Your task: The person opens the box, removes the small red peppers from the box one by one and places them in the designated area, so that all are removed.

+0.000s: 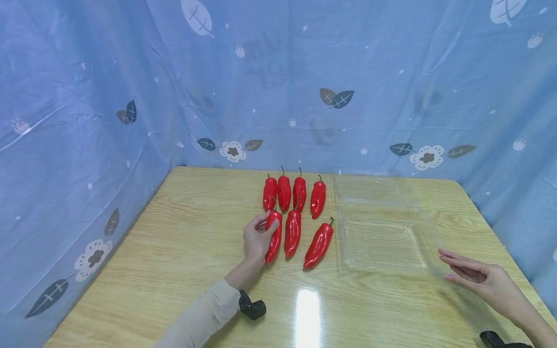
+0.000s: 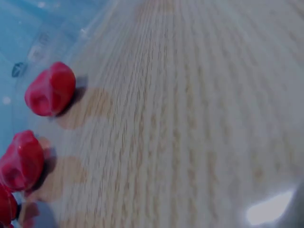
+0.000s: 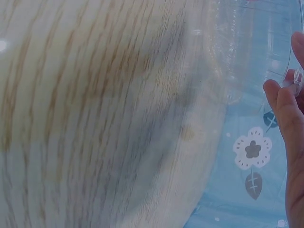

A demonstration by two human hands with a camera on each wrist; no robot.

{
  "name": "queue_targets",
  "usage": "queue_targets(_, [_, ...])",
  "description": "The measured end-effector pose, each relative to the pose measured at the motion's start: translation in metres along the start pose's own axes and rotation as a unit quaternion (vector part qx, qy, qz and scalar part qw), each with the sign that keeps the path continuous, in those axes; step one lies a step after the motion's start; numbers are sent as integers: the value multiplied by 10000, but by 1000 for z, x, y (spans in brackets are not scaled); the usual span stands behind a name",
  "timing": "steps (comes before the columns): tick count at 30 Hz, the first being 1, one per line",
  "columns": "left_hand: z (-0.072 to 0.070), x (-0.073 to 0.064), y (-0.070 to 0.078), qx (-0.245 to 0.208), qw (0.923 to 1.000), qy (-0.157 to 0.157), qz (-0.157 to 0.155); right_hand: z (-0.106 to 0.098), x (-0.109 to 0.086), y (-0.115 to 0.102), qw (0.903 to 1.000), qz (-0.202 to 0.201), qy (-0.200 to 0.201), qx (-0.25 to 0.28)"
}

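Note:
In the head view, my left hand (image 1: 257, 237) grips a glossy red chili pepper (image 1: 273, 244) at the left of the front row, thumb over its upper part. Beside it on the table lie a second red pepper (image 1: 293, 233) and a slanted third pepper (image 1: 319, 245). Toward the right, my right hand (image 1: 483, 280) is at the near right corner of a clear plastic clamshell box (image 1: 383, 265), which lies unfolded. The right wrist view has fingertips (image 3: 273, 90) pinching a bit of clear plastic (image 3: 298, 81) at the box's edge. Red peppers (image 2: 51, 90) appear in the left wrist view.
A back row of several red peppers (image 1: 284, 193) lies behind the front ones, green stems pointing away. The wooden table (image 1: 196, 227) ends at a blue patterned curtain (image 1: 278, 87) along the back and both sides. Black wrist cameras (image 1: 252, 308) ride on the wrists.

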State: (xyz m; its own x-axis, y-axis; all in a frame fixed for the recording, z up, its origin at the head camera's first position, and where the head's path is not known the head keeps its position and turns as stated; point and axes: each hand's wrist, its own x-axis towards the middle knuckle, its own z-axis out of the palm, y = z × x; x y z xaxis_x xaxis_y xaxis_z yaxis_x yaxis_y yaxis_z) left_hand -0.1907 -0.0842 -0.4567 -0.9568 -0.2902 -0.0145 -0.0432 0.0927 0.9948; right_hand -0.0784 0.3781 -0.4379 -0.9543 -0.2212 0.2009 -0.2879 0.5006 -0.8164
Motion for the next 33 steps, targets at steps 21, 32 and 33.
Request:
queue_targets(21, [7, 6, -16, 51, 9997, -135, -172, 1, 0, -1, 9997, -59, 112, -195])
queue_targets(32, [-1, -4, -6, -14, 9995, -298, 114, -12, -3, -17, 9844, -258, -393, -1696])
queue_targets(33, [-6, -7, -3, -44, 9991, -384, 149, -13, -4, -19, 9819, -184, -422, -1835])
